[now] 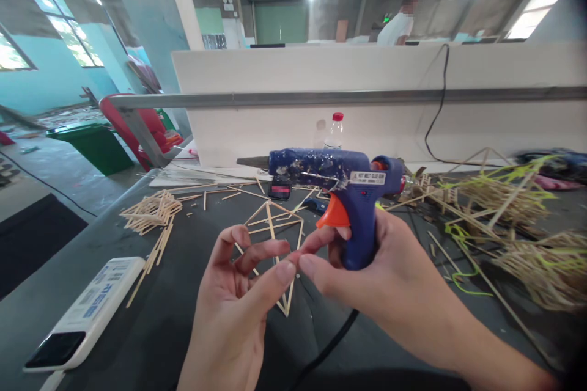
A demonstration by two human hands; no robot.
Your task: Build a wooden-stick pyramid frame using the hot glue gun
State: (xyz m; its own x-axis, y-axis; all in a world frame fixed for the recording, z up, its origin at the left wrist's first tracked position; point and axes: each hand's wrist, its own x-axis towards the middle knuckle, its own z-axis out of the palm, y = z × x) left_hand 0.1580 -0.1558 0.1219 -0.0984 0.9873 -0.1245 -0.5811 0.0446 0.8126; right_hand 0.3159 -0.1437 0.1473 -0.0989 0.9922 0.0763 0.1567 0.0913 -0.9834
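Observation:
My right hand [362, 256] is wrapped by its lower fingers around the handle of a blue hot glue gun [321, 170] with an orange trigger. The gun's nozzle points left, and dried glue smears its barrel. My left hand [250, 281] is pinched, thumb against a finger, its tips meeting the thumb and index finger of my right hand. Whatever lies between those fingertips, if anything, is too small to make out. Behind and below the hands, a frame of thin wooden sticks [270, 226] rests on the dark table [151, 348], partly hidden by my fingers.
Left lie a pile of short sticks [151, 211], some loose sticks and a white power bank [87, 311]. Bundled sticks with yellow-green strings [541, 269] fill the right side. A bottle [336, 131] stands by the white partition [257, 125]. Beyond it is a person [397, 27].

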